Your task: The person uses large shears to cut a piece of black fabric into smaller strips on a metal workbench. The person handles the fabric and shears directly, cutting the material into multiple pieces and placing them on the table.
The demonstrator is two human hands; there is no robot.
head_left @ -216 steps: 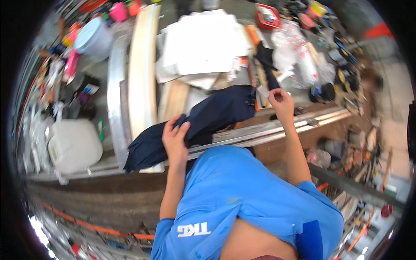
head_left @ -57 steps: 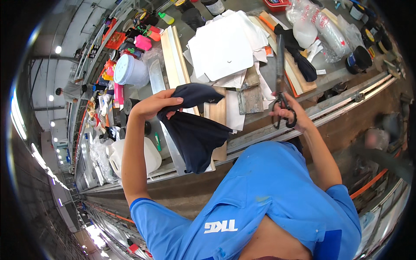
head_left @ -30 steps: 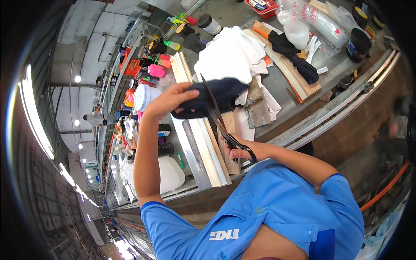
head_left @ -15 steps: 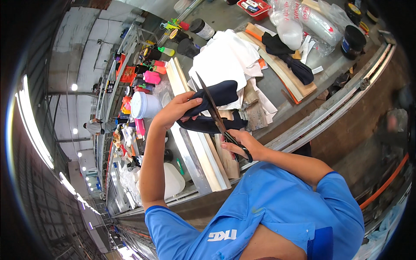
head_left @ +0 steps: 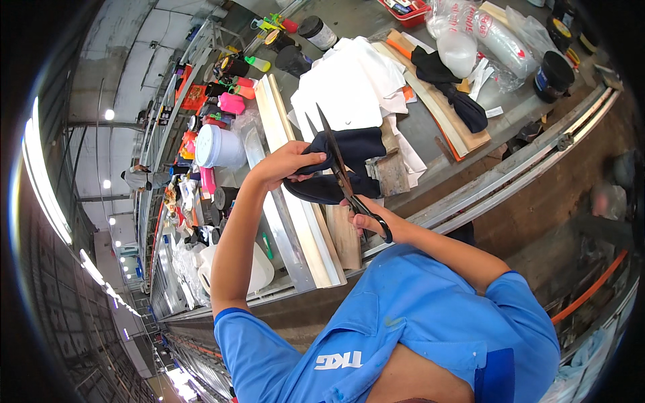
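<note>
- Left grip (head_left: 285, 164): thumb and fingers pinching the navy cloth (head_left: 359, 144) by its left end.
- Navy cloth: off the left grip toward the right, over the near side of the white sheets (head_left: 336, 84) and the boards; a lower fold hangs below the upper one.
- Right grip (head_left: 379, 218): nearer the body, fingers closed round the black handles of the scissors (head_left: 341, 178).
- Scissors: blades slightly parted, pointing far and left, crossing the cloth; tips past its far edge. Cannot tell whether fabric sits between the blades.
- Tabletop (head_left: 433, 131): grey, crowded. Left of the sheets, a long pale board (head_left: 275, 114); farther left, a white lidded bucket (head_left: 218, 148).
- Near left: white jug (head_left: 255, 269), partly behind the left forearm; green pen-like item (head_left: 267, 245) just beside it.
- Right: knotted dark fabric (head_left: 463, 104) lying across wooden strips; beyond it, clear plastic bags (head_left: 497, 43) and a dark jar (head_left: 554, 74).
- Far: red basket (head_left: 410, 15).
</note>
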